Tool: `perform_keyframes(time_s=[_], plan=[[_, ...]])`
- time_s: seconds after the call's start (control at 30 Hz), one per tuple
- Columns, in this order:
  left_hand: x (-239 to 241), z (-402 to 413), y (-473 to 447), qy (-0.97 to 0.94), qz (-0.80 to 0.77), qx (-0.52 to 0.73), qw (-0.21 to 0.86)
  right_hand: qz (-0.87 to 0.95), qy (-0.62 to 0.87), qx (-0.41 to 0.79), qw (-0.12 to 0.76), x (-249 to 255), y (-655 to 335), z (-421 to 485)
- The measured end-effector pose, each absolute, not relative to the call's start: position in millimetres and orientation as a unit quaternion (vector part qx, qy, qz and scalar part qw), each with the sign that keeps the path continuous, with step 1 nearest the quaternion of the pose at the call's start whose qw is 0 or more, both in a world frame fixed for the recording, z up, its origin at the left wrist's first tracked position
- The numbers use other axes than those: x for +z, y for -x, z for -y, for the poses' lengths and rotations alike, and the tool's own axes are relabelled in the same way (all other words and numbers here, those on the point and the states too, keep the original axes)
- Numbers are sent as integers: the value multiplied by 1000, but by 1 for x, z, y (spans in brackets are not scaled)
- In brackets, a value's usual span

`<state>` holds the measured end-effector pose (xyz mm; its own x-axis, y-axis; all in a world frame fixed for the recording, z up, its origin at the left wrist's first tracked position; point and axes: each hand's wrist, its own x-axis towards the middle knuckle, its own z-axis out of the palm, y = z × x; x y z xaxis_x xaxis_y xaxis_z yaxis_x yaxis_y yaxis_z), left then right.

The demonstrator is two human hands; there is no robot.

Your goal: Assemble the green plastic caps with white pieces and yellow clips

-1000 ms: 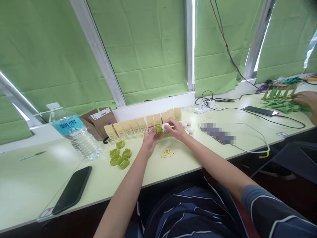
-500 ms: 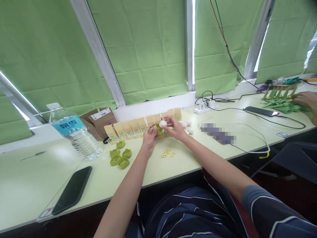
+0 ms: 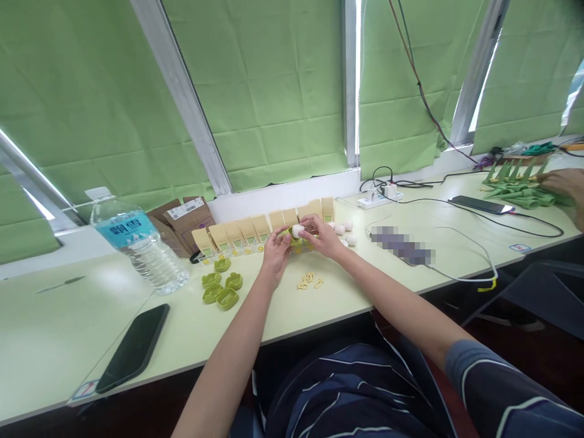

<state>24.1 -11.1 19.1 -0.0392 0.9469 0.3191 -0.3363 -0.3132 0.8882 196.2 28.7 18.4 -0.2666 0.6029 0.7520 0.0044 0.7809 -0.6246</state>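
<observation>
My left hand (image 3: 275, 254) is closed around a small green cup-like piece (image 3: 288, 232), which its fingers partly cover. Between the fingertips of my right hand (image 3: 323, 237) is a white egg-shaped ball (image 3: 298, 231), held against the opening of the green piece. How deep the ball sits in it I cannot tell. Below the hands lie several small yellow rings (image 3: 310, 279). Several more green cup-like pieces (image 3: 227, 298) rest in a cluster to the left. White and pinkish balls (image 3: 350, 241) lie just right of my right hand.
Behind the hands runs a row of tan cards (image 3: 235, 234) on a clear stand. A water bottle (image 3: 137, 243), cardboard box (image 3: 182, 225) and black phone (image 3: 133, 348) are at left. Cables, a power strip (image 3: 379, 198) and another phone (image 3: 479, 204) lie right, near another person's hand (image 3: 563, 185).
My right hand has shifted the white ball slightly left and down, closer against the green piece. The left hand has barely moved.
</observation>
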Motion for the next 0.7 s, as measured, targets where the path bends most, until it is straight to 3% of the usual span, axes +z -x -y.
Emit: perform_keyframes(time_s=[0.7], plan=[[22, 14, -27, -496, -329, 648, 476, 756, 230, 256, 557, 22, -199, -24]])
